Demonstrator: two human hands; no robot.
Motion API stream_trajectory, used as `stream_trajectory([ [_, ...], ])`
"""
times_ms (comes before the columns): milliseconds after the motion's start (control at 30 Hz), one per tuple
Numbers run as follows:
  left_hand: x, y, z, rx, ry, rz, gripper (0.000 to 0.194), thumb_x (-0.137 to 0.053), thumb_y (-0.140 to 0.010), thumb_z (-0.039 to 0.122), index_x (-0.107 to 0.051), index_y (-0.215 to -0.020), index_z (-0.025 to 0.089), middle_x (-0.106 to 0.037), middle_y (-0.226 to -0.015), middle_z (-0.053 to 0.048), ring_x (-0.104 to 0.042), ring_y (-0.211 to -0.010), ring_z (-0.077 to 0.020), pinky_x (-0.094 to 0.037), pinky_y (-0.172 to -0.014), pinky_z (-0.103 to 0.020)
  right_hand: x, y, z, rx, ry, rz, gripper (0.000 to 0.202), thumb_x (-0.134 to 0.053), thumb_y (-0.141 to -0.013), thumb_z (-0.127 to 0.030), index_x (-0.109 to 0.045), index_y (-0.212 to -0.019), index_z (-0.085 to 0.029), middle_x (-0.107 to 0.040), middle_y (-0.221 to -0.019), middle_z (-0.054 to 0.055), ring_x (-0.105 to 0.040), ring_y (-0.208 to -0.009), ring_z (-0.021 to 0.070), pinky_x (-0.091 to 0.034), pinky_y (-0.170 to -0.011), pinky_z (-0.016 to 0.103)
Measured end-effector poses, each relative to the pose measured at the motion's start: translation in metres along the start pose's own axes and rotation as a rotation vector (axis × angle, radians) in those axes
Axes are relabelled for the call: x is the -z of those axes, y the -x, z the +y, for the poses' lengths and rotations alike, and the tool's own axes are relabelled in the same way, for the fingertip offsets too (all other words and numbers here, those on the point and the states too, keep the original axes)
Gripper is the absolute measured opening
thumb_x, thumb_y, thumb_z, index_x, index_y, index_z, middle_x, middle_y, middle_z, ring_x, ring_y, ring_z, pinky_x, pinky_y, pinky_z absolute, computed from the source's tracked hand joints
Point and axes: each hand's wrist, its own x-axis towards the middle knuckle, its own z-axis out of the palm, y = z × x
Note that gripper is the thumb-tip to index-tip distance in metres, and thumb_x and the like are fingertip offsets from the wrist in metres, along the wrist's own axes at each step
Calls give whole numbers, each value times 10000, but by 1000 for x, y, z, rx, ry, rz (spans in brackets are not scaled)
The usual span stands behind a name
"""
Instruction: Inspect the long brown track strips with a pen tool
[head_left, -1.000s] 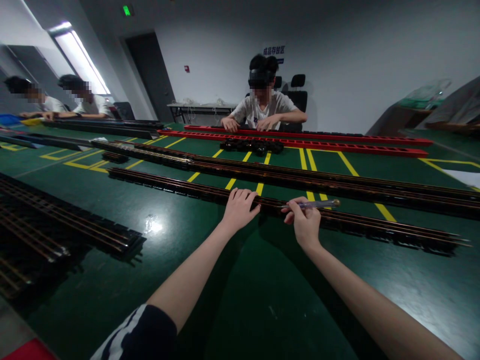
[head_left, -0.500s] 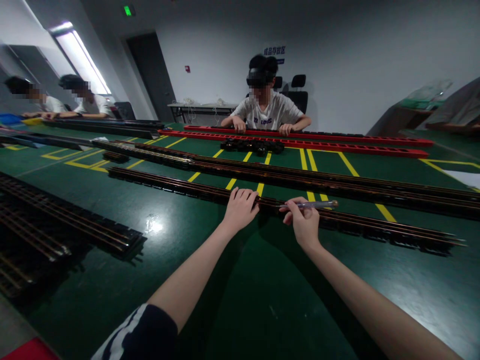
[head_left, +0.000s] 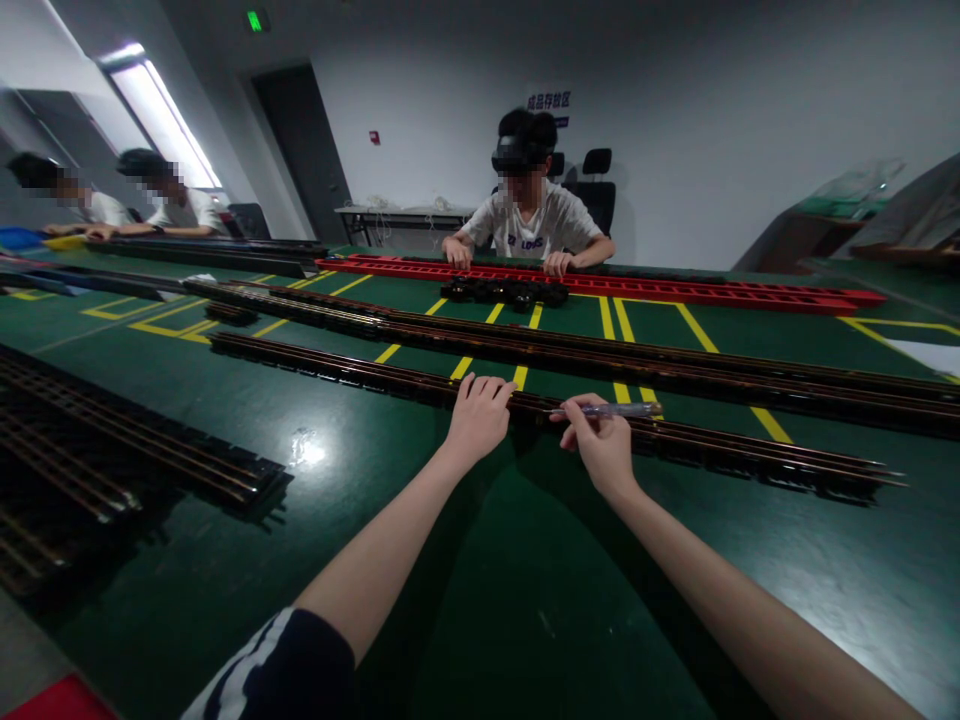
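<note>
A long black strip with copper-coloured rods (head_left: 750, 447) lies across the green table in front of me. My left hand (head_left: 481, 415) grips it near its middle, fingers bent over the far edge and thumb on the near side. Just to the right, my right hand (head_left: 600, 435) pinches a slim, clear-bodied pen-like tool (head_left: 634, 410). The tool's thin tip points left and lies at the strip, between my hands. Whether the tip touches the strip I cannot tell.
Longer rodded strips (head_left: 675, 370) lie just beyond mine, and several more (head_left: 202, 460) are at the left. Across the table a co-worker (head_left: 529, 215) handles red ladder-like rails (head_left: 675, 290) behind a black clustered part (head_left: 510, 292). Two other people sit far left.
The strip has slid slightly left, and my right hand has moved left with the tool. Across the table, the co-worker's far red rail has come closer to the near one.
</note>
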Motion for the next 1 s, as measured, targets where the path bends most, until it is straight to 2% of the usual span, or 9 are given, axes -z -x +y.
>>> stream_trajectory([
  [167,3,0,0,28,5,26,442,-391,-835,63,-592,-1201,209,-647,-1164,-64,-540,-1129,-238,-305,-1095,-464,0,-1,2,12,21,-20,396,-618,-768,-566,-595,-775,-170,-716,-709,76,-555,-399,113,-435,-381,221],
  [367,3,-1,-1,102,-5,59,421,-396,-823,49,-616,-1144,209,-651,-1130,-69,-540,-1113,-246,-314,-1081,-473,0,-1,3,27,19,-53,371,-609,-791,-540,-595,-797,-169,-723,-756,80,-563,-411,109,-436,-383,215],
  [633,1,0,-3,142,-34,86,406,-410,-805,45,-638,-1082,235,-653,-1098,-64,-540,-1102,-266,-329,-1068,-505,0,0,3,3,7,38,344,-605,-788,-517,-586,-768,-174,-702,-667,54,-554,-396,112,-436,-370,213],
  [833,3,-1,-3,56,23,30,443,-369,-818,22,-623,-1138,193,-646,-1162,-70,-536,-1149,-234,-332,-1089,-448,0,-1,2,-15,-3,6,323,-611,-783,-492,-593,-760,-170,-702,-667,57,-552,-394,109,-433,-364,207],
  [1000,3,-2,-4,25,96,5,403,-396,-844,85,-600,-1184,155,-647,-1185,-71,-537,-1159,-216,-309,-1114,-425,-1,-1,5,-13,-5,10,289,-603,-798,-455,-591,-772,-168,-702,-673,56,-551,-396,106,-431,-369,202],
])
